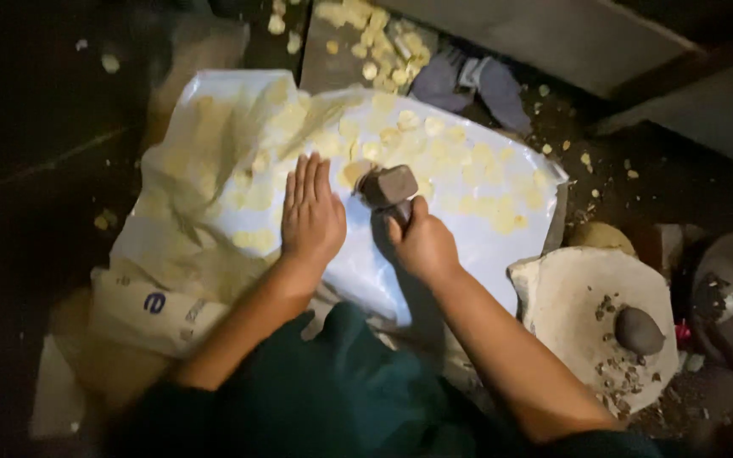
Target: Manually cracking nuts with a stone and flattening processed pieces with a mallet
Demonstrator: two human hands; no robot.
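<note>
Two hands are in view, the left hand [310,222] and the right hand [422,246]. There is one hammer [388,187] and one white plastic sheet [468,246]. At four o'clock from the hammer sits one stone slab [570,297] bearing one dark round stone [639,330]. The pale yellow flakes [468,182] are too many to count.

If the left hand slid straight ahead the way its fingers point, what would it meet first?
Probably the pale yellow pieces under the white plastic sheet, just beyond the left hand; depth is unclear, but nothing else shows in that line.
</note>
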